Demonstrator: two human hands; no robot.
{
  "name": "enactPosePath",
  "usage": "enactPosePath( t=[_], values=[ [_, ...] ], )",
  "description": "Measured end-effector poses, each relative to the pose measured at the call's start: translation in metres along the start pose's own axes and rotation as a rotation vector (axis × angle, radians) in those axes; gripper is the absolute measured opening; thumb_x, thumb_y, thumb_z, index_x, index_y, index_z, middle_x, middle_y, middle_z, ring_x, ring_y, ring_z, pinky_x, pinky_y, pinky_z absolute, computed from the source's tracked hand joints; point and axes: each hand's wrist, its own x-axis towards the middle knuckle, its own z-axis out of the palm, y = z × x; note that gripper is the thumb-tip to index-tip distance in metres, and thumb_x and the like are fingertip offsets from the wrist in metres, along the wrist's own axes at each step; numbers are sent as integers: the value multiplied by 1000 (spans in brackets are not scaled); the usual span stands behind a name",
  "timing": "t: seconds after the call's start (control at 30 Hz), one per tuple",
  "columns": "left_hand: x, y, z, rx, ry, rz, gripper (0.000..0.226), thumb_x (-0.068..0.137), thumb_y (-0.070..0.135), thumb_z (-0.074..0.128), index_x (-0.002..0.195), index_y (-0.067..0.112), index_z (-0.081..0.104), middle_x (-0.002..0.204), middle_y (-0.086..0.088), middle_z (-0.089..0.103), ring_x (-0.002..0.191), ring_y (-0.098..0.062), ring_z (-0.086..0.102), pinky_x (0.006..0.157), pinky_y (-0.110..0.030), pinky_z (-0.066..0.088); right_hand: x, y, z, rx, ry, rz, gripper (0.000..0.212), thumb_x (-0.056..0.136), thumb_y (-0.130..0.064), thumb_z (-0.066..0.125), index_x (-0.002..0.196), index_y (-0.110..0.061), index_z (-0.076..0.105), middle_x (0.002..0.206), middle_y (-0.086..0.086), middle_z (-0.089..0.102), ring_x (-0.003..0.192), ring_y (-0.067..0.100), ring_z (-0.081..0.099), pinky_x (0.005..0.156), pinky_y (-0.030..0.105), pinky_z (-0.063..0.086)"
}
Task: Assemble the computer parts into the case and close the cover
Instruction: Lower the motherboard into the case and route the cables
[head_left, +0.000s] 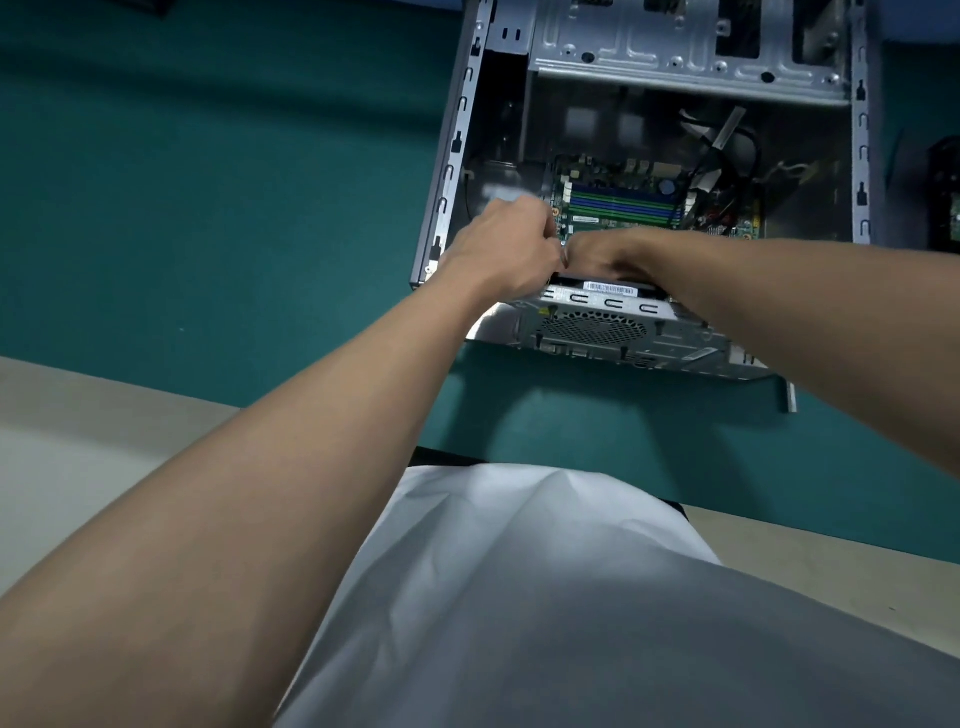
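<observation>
An open grey computer case (452, 156) lies on its side on a teal mat, its rear panel with the fan grille (592, 327) facing me. Inside sits a green motherboard (623, 200) with blue and green memory slots. A black part with a white barcode label (610, 287) sits just inside the rear panel. My left hand (504, 249) and my right hand (618, 254) meet over that part, fingers curled down on its top. What the fingertips hold is hidden.
A bundle of black and grey cables (722, 156) lies at the right inside the case, under the metal drive cage (675, 47). A dark component (945, 197) rests on the mat at the far right. The pale table edge (104, 405) shows at left.
</observation>
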Motion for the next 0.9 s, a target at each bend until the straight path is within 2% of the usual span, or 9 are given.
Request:
enactPosePath(
  t=[0.2,0.5,0.57,0.6,0.63,0.67,0.77,0.83,0.9],
  values=[
    [0,0,1,2,-3,-2,20,94,24,50,106,17,64,110,-8,62,95,-28,60,88,-43,50,7,-6,0,-58,-14,41,33,97,-10,51,125,7,53,135,19,51,124,32,49,102,39,39],
    [0,2,1,-2,-1,18,22,94,24,50,108,15,63,111,-10,60,100,-28,58,88,-41,48,6,-11,0,-9,-92,134,43,104,-8,32,145,4,31,153,19,27,141,31,27,111,37,27],
    [1,3,1,8,-2,20,22,93,24,50,109,16,63,111,-12,61,98,-30,58,88,-42,48,7,-12,-4,-6,-105,139,33,102,3,25,122,10,50,141,22,40,135,33,33,106,34,30],
    [2,3,1,14,-4,20,23,93,24,50,110,15,63,113,-13,61,99,-30,58,89,-41,48,6,-13,-6,-14,-111,153,30,100,7,24,102,15,52,135,26,44,132,33,35,102,34,31],
    [2,2,1,18,-6,23,24,93,24,49,110,15,63,114,-14,61,100,-30,57,89,-41,48,6,-13,-8,-30,-105,151,28,99,8,24,100,20,50,140,28,40,135,35,32,104,34,29],
    [3,2,2,20,-7,25,24,93,23,49,109,15,63,115,-14,61,101,-30,56,89,-41,47,7,-11,-8,-39,-98,145,30,100,6,26,114,23,46,148,28,31,139,34,27,109,35,24],
    [5,0,3,19,-13,25,23,92,24,48,108,15,62,117,-13,59,103,-30,56,89,-42,47,9,-11,-6,-39,-117,138,41,102,-3,34,143,4,30,157,19,16,144,31,16,115,39,15],
    [6,0,5,15,-22,23,23,93,24,48,109,15,62,118,-13,58,100,-29,57,88,-43,48,6,-11,-6,-50,-119,146,49,103,-5,33,149,1,17,158,16,11,145,30,13,114,38,15],
    [6,-1,5,9,-32,22,22,93,24,47,108,16,61,120,-13,57,101,-30,57,90,-44,48,3,-12,-7,-50,-140,158,49,102,-3,33,149,1,18,156,17,17,142,30,20,112,35,20]
  ],
)
